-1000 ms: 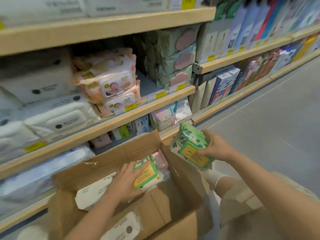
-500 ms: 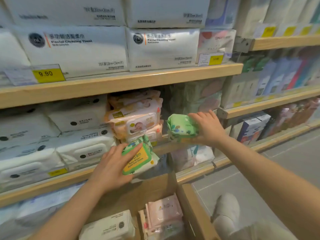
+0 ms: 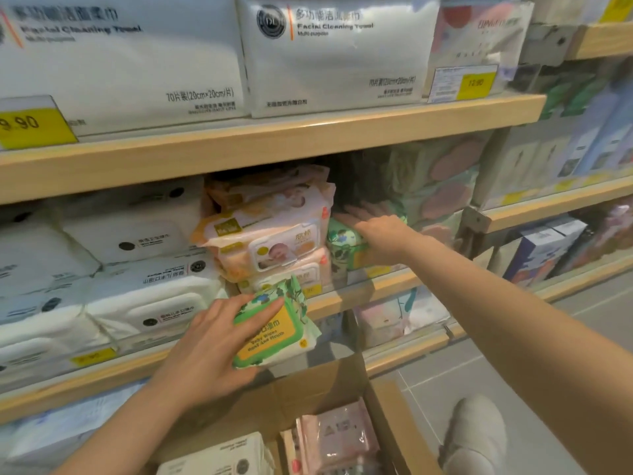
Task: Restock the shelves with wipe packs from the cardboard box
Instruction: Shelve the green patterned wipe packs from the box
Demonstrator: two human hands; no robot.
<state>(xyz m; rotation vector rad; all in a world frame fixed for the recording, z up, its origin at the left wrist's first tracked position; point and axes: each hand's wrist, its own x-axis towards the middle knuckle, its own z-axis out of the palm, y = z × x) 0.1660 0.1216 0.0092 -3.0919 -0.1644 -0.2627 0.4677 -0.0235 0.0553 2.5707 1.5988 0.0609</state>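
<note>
The right hand [image 3: 378, 234] is reaching into the middle shelf [image 3: 387, 286], fingers straight and spread, lying flat on top of a green pack [image 3: 342, 246] that is sitting on the shelf just right of the orange packs [image 3: 270, 234]. The left hand [image 3: 209, 347] is gripping a second green pack [image 3: 274, 334] with a yellow label, fingers curled over its top and thumb under its lower edge, holding it tilted in front of the shelf edge, above the box [image 3: 394, 416]. The box is standing open on the floor below, with pink packs [image 3: 339, 437] and a white pack [image 3: 219, 457] lying inside. White packs [image 3: 137, 269] are filling the shelf to the left, and large white towel packs [image 3: 335, 53] are sitting on the top shelf [image 3: 274, 142]. A grey shoe [image 3: 476, 437] is showing on the floor beside the box.
</note>
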